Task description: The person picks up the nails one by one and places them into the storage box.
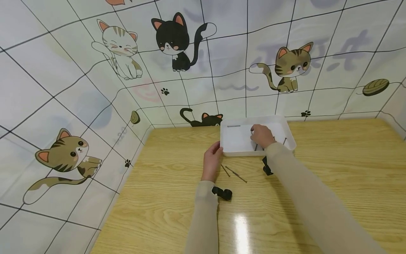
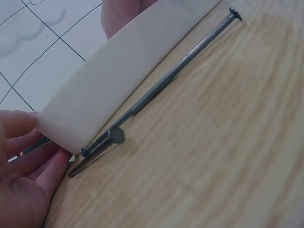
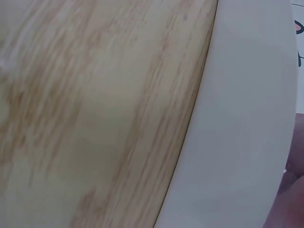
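A shallow white tray [image 1: 242,153] lies on the table with several dark nails inside, among them a nail [image 1: 234,126] near its back left. My left hand [image 1: 211,160] holds the tray's front left corner, thumb at the rim and fingers lower down, as the left wrist view shows. Over the tray's middle, my right hand [image 1: 262,136] reaches down with bent fingers. A dark sliver shows by its fingertips, but whether they pinch a nail is hidden. Outside the tray lie a long nail [image 2: 175,71] and a shorter nail [image 2: 115,135], close to the left hand.
The wood-grain table [image 1: 165,197] meets a wall sheet [image 1: 231,84] printed with cats, right behind the tray. A black wrist camera [image 1: 223,193] sits on the left wrist, another black camera [image 1: 267,166] on the right. The tray's front wall [image 3: 228,118] fills much of the right wrist view.
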`<action>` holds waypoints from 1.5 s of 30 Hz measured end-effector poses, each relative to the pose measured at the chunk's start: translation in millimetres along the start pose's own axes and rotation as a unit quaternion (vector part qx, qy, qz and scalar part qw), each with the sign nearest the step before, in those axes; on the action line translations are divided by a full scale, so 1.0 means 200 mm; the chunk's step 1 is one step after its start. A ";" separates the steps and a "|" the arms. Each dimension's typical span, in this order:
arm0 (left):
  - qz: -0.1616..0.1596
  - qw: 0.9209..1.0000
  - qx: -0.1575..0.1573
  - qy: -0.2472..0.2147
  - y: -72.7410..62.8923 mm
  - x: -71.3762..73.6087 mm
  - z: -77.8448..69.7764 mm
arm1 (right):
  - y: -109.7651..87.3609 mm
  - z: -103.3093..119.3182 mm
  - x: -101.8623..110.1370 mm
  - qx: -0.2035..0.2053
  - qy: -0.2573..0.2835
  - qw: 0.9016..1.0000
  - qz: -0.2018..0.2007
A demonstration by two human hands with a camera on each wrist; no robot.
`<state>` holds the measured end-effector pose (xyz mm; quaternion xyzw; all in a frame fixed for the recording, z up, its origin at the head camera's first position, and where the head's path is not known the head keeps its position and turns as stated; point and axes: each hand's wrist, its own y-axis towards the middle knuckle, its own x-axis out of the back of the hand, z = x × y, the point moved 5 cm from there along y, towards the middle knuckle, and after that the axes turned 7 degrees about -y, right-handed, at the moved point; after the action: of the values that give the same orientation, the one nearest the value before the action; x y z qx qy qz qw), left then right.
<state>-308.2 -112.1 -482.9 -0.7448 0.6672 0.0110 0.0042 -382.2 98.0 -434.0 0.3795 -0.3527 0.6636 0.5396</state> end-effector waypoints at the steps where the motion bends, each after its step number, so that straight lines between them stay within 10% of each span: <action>1: 0.001 1.000 -0.002 0.000 0.00 0.00 0.00 | 0.00 -0.01 0.00 0.000 -0.003 1.000 -0.001; 26: -0.002 1.000 0.001 0.006 -0.03 -0.01 -0.02 | -0.12 0.11 0.19 0.029 0.018 0.999 -0.026; 45: -0.002 1.000 -0.002 -0.010 -0.03 -0.01 0.00 | -0.41 0.17 0.16 0.087 0.126 0.982 -0.109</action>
<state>-303.2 -108.7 -483.5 -0.7462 0.6653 0.0195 0.0096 -300.5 95.2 -385.5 0.3742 -0.1796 0.6717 0.6137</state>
